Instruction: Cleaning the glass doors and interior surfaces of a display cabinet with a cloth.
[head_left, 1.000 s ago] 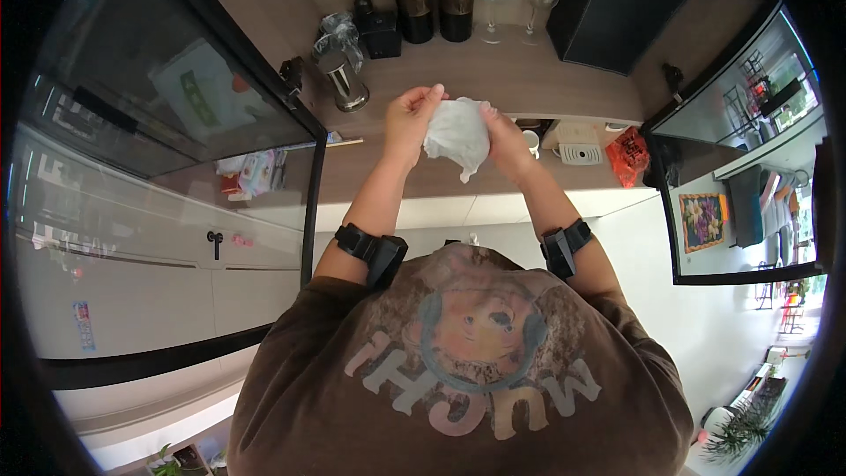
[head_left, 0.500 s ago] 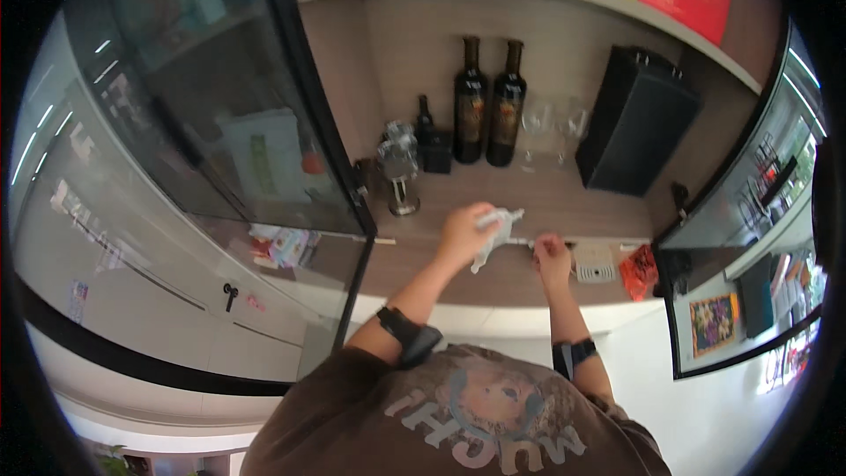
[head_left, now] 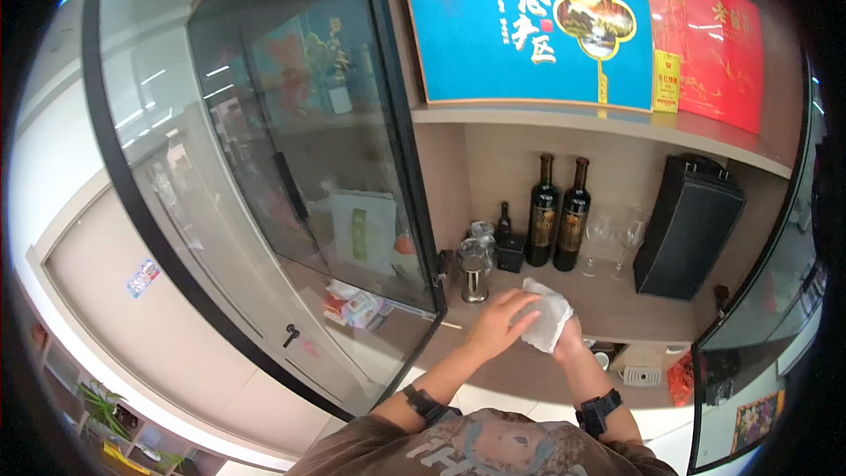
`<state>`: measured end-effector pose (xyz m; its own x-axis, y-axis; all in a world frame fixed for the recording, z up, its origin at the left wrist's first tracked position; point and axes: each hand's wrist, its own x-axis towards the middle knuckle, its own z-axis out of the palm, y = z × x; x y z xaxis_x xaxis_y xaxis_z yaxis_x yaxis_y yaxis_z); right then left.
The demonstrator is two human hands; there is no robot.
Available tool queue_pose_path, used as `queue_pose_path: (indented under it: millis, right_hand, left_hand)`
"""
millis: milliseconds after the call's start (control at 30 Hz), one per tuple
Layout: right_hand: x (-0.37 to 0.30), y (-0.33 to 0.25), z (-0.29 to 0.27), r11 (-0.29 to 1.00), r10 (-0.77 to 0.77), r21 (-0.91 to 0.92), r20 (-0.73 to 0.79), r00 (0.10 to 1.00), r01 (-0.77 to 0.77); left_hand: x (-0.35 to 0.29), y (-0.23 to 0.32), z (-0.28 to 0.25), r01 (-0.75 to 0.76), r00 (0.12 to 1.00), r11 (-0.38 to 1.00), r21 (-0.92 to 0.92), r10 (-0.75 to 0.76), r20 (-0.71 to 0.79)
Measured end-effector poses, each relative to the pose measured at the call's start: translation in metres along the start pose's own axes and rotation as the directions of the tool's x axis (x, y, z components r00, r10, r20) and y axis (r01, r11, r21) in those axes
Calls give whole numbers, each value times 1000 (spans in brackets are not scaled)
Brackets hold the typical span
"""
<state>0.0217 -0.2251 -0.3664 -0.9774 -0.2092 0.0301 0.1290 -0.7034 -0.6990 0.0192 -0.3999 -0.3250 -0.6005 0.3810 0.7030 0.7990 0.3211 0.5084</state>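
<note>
A crumpled white tissue (head_left: 548, 317) is spread between my two hands in front of the cabinet shelf. Beneath its right side is my right hand (head_left: 568, 342), gripping it, with most of the fingers hidden by the tissue. My left hand (head_left: 504, 322) lies at the tissue's left edge, fingers stretched out and thumb apart. Just beyond my left hand stands a shiny metal cup-like vessel (head_left: 474, 282). Two dark bottles with patterned labels, a left one (head_left: 543, 216) and a right one (head_left: 573, 220), stand upright farther back.
Stemmed glasses (head_left: 597, 242) stand beside a tall black case (head_left: 689, 227). A small bottle (head_left: 504, 220) rises behind a black box (head_left: 510, 256). Open glass doors flank the shelf, the left one black-framed (head_left: 401, 123). Above sit a blue box (head_left: 493, 35) and red box (head_left: 714, 44).
My view has tilted up and turned left, showing more of the upper shelf. My right hand has come to the tissue and grips it; my left hand has loosened and its fingers have spread.
</note>
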Motion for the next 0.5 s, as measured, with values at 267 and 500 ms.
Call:
queue_pose_path:
  millis: [267,500]
  right_hand:
    - [79,12,107,493,-584,-481,434,686,725]
    - [100,36,227,486,-623,-370,489,611,792]
  left_hand:
    - [-17,59,-111,-4,964,958,288,81,-253]
    - [-44,170,-213,47,760,515,856,538,-365]
